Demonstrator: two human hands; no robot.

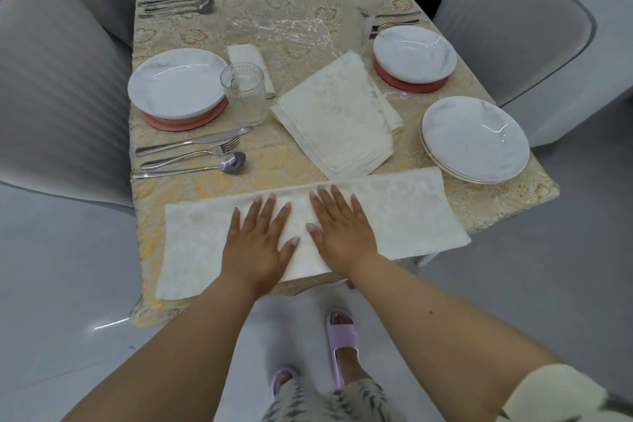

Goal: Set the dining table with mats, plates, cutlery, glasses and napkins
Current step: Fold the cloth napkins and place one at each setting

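1 cream patterned napkin (394, 212), folded long, under 2 flat hands

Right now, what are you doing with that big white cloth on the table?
A person is folding a cloth napkin at the near end of the dining table. The left hand and right hand both press flat on it. More folded napkins wait in a stack behind. The place on the left already has a plate, glass and cutlery.
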